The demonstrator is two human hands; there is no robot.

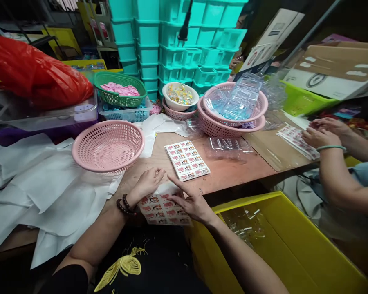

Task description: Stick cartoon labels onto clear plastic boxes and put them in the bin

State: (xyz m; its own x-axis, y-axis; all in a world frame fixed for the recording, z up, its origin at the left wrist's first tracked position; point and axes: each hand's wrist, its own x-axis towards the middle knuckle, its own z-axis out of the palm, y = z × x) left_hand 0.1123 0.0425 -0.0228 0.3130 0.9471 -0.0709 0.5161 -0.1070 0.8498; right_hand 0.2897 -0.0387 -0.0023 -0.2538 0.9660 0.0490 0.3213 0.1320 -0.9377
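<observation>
A sheet of stickers [164, 210] with pink and black printing lies beneath my hands, drooping over the table's near edge. My left hand [149, 182], with dark beads at the wrist, is at the sheet's upper left; its fingers are pressed together, and whatever is between them is too small to make out. Over the sheet's right side is my right hand [194, 203], index finger stretched out and thumb apart from it. Just beyond the hands rests a stack of similar sticker sheets [187, 160]. To the left stands a pink plastic basket [108, 147].
White backing papers [55, 179] spread across the left side. Pink baskets [233, 126] hold clear plastic packs [242, 98]; more packs [228, 148] lie before them. A yellow bin [282, 232] stands below the table's edge. At right, another person's hands [325, 132] are over sticker sheets [297, 141].
</observation>
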